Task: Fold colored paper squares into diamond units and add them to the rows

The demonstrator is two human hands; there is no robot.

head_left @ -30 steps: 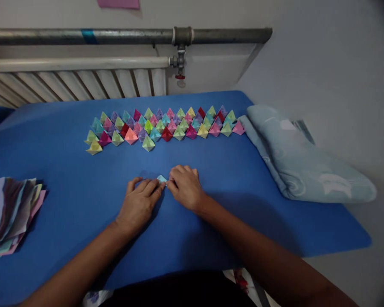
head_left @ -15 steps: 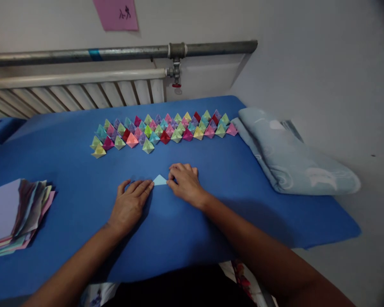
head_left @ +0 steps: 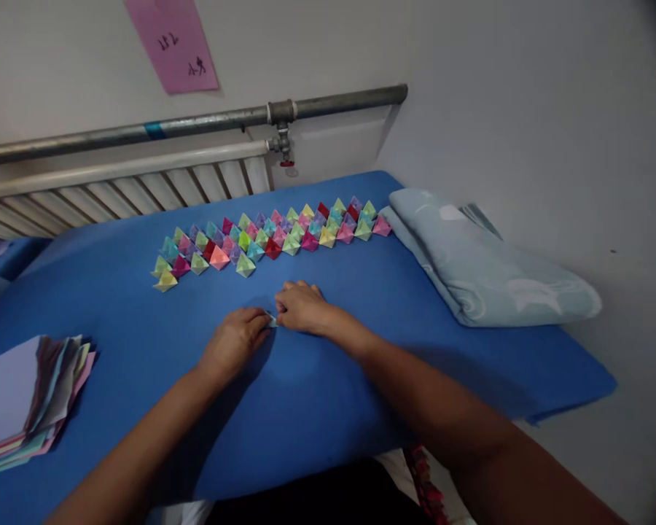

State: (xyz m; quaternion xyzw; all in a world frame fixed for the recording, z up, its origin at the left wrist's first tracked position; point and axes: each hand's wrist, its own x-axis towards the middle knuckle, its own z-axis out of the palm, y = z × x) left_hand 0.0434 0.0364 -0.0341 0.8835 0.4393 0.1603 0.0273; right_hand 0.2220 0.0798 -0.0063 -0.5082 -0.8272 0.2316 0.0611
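A small light-blue folded paper [head_left: 272,321] lies at the middle of the blue table, mostly covered by my fingers. My left hand [head_left: 236,337] is closed on its left end, thumb and fingertips together. From the other side, my right hand [head_left: 300,308] has its fingers curled in and pinches the paper's right end. Only a sliver of paper shows between the two hands. Beyond them stand rows of folded paper boats [head_left: 272,249] in many colours, with a pale green boat [head_left: 245,265] nearest to my hands.
A stack of coloured paper sheets [head_left: 11,394] lies at the table's left. On the right is a folded light-blue blanket [head_left: 486,270]. Behind the blue table [head_left: 328,408] run a radiator [head_left: 142,191] and a metal pipe [head_left: 208,122]; a pink note [head_left: 173,47] hangs above.
My hands have come closer together, and my fingers have curled over the paper, hiding most of the triangle that showed before. The camera view has tilted and shifted slightly.
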